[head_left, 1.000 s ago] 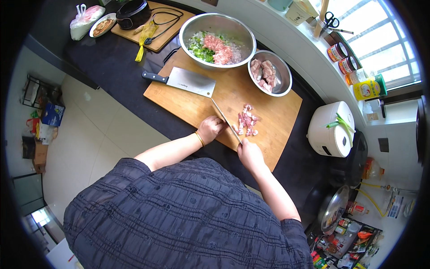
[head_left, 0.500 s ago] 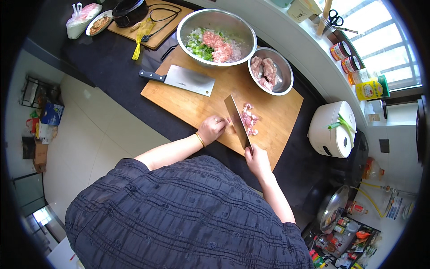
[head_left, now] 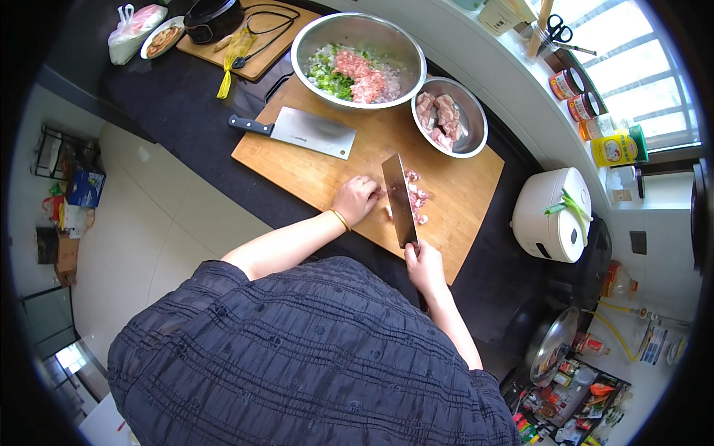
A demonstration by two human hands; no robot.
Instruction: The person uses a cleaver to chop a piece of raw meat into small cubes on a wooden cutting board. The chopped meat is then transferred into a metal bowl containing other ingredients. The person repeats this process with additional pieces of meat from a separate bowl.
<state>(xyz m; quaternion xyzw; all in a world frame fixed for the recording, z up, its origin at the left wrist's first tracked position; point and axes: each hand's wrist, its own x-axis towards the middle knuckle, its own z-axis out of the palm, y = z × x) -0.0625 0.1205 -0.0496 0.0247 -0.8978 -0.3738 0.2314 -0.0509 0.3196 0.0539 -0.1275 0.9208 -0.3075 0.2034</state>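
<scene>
Cleaver (head_left: 399, 199) clamped in right hand (head_left: 423, 265) grip, raised over meat pieces (head_left: 413, 199) (pink); left hand (head_left: 357, 199) curled, steadying them.

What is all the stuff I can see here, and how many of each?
cutting board: 1, light wood, on the dark counter
chopped meat: 1 small pile, pink, on the board beside the raised blade
spare cleaver: 1, steel with black handle, flat on the board's far left
large bowl: 1, steel, minced meat and greens inside, at the board's far edge
small bowl: 1, steel, meat chunks inside, right of the large bowl
rice cooker: 1, white, right of the board
small board: 1, wood, far left, black pot on it
scissors: 1, black handles, on the windowsill
left hand: 1, curled on the board by the meat
right hand: 1, holding a cleaver over the meat
</scene>
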